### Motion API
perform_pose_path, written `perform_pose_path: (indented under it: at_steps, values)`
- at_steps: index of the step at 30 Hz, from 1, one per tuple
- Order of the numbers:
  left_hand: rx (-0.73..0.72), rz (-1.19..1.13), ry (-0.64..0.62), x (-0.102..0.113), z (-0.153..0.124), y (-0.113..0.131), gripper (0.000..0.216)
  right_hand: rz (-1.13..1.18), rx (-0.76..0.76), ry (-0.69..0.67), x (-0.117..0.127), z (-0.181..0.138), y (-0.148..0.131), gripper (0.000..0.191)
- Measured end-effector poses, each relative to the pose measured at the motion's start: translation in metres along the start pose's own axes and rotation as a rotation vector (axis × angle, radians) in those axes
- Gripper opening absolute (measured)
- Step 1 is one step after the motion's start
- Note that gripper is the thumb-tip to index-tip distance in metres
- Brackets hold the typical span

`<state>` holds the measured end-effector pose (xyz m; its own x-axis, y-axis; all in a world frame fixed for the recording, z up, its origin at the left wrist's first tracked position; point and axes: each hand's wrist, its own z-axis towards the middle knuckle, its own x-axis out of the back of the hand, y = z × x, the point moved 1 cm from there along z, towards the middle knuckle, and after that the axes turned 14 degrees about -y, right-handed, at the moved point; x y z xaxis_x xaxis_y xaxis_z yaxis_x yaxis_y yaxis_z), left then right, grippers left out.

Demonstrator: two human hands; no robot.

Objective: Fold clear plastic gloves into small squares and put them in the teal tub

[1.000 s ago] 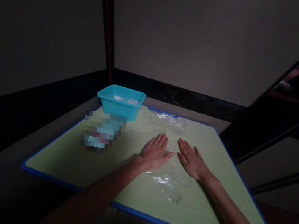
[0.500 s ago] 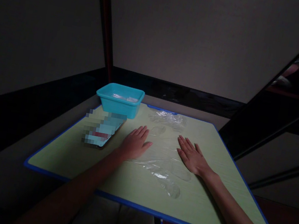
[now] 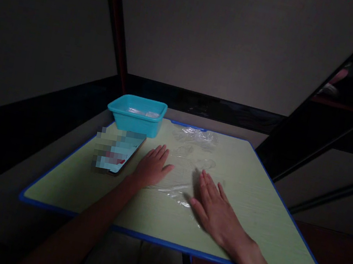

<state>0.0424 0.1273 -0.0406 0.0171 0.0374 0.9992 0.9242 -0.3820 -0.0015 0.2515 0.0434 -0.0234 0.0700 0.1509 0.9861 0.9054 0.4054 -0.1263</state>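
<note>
A clear plastic glove [image 3: 179,179] lies spread out on the pale green table [image 3: 255,187]. My left hand [image 3: 152,167] rests flat at the glove's left end, palm down, with its fingers stretched and thumb apart. Over the glove's right-hand part is my right hand [image 3: 218,214], fingers extended and angled to the left, covering the near lobe. Whether its palm touches the plastic, I cannot tell. It holds nothing. Another crumpled piece of clear plastic [image 3: 198,137], seemingly a glove too, lies at the table's far edge.
A turquoise plastic basin [image 3: 137,123] with something clear inside stands at the back left corner. In front of it lies a phone [image 3: 126,155] with a partly blurred screen. A blue rim edges the table, and walls stand behind and to the left.
My right hand has moved left and nearer to me, from beside the glove to over its near part. My left hand stays on the glove's left end. The view has shifted slightly.
</note>
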Motion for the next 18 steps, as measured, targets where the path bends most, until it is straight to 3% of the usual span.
perform_pose_path:
  at_steps: [3,6,13,18]
  values:
    - [0.007,0.014,-0.012,0.0,0.0,-0.001,0.053,-0.021,-0.061,0.015,-0.015,-0.007,-0.011,0.08]
    - [0.005,0.02,-0.019,0.0,0.0,-0.001,0.054,-0.022,-0.13,0.036,-0.024,-0.011,-0.005,0.085]
    - [0.0,0.027,-0.023,0.0,0.001,-0.001,0.053,-0.053,-0.15,0.06,-0.027,-0.02,0.006,0.087]
    - [0.013,0.043,-0.016,0.001,0.001,-0.016,0.049,-0.052,-0.162,0.069,-0.028,-0.02,0.005,0.088]
